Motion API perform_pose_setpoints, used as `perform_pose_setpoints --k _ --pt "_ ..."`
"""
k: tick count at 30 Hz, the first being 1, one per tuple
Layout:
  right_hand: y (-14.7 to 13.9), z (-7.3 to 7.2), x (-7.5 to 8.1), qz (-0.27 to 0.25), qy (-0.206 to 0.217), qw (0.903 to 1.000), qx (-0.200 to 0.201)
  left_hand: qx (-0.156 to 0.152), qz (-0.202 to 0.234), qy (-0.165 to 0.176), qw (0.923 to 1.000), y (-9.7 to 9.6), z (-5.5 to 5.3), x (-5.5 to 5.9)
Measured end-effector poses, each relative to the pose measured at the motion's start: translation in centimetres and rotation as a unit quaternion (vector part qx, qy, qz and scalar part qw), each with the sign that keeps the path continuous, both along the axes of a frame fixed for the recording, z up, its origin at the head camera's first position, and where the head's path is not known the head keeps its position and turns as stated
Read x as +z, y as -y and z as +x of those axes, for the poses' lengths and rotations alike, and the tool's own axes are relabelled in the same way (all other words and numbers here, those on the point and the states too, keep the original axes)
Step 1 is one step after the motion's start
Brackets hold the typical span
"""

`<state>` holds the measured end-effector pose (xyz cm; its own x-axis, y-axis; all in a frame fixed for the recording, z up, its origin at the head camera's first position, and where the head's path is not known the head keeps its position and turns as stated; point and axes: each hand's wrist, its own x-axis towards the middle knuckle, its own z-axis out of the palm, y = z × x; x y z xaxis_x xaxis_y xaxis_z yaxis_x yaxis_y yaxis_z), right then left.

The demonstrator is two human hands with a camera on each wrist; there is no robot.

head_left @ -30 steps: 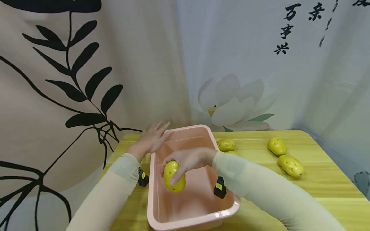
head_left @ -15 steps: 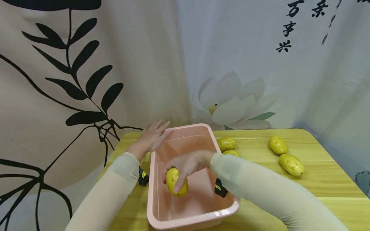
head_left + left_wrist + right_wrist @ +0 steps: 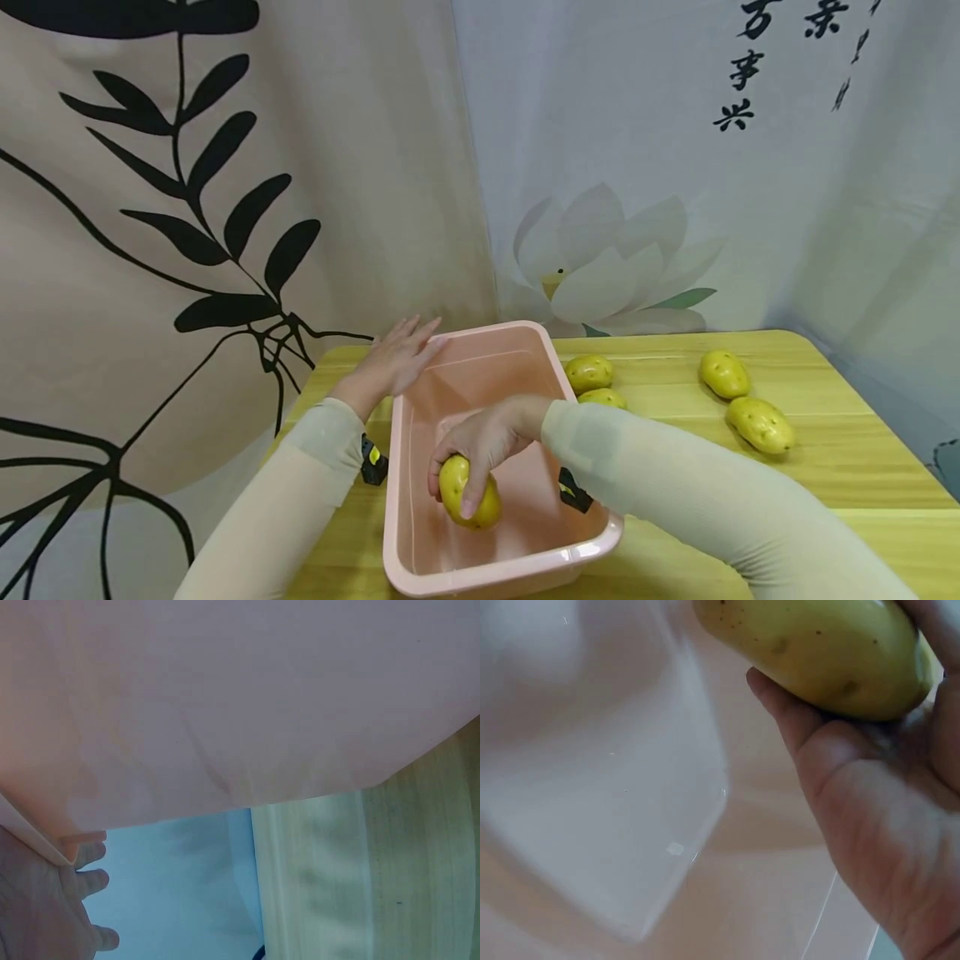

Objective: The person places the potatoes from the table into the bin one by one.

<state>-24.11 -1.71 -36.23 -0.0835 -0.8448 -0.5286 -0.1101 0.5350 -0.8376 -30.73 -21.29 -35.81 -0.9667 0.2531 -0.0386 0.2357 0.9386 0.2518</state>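
My right hand (image 3: 483,450) grips a yellow potato (image 3: 468,496) inside a pink plastic basin (image 3: 517,571), thumb on the near side and fingers round the far side. In the right wrist view the same potato (image 3: 825,652) shows small dark spots, held over the basin's smooth floor (image 3: 592,825). My left hand (image 3: 393,362) rests on the basin's far left rim, its fingers straight and spread. From the left wrist view, the basin's outer wall (image 3: 240,697) fills the top, with the left hand (image 3: 45,900) against the rim at lower left.
On the wooden table (image 3: 660,483), right of the basin, lie a potato (image 3: 588,372) and another potato (image 3: 602,398), partly hidden by the right sleeve. Farther right sit two more, an upper potato (image 3: 724,374) and a lower potato (image 3: 761,424). A printed curtain (image 3: 390,167) hangs behind.
My right hand has lowered the potato deeper into the basin, moving slightly right and toward the near end. The left hand has stayed on the rim.
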Motion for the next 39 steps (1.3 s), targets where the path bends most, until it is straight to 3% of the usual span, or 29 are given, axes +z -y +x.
perform_pose_setpoints --k 7,14,21,31,39 --pt "0.00 0.29 -0.12 0.018 0.038 0.9988 0.024 0.001 -0.003 0.000 1.0000 -0.07 0.02 0.02" --pt "-0.05 0.54 -0.18 0.040 0.038 0.9981 0.028 0.001 -0.003 0.002 1.0000 -0.12 0.07 -0.06" --pt "0.04 0.52 -0.14 0.022 0.086 0.9959 0.015 -0.003 -0.009 -0.003 1.0000 -0.05 -0.07 -0.21" --pt "0.11 0.02 -0.11 -0.032 0.102 0.9941 0.018 -0.005 0.000 -0.002 1.0000 0.10 -0.09 -0.31" --pt "0.09 -0.29 0.23 -0.052 0.092 0.9943 0.016 -0.007 0.003 -0.004 1.0000 0.11 -0.18 -0.17"
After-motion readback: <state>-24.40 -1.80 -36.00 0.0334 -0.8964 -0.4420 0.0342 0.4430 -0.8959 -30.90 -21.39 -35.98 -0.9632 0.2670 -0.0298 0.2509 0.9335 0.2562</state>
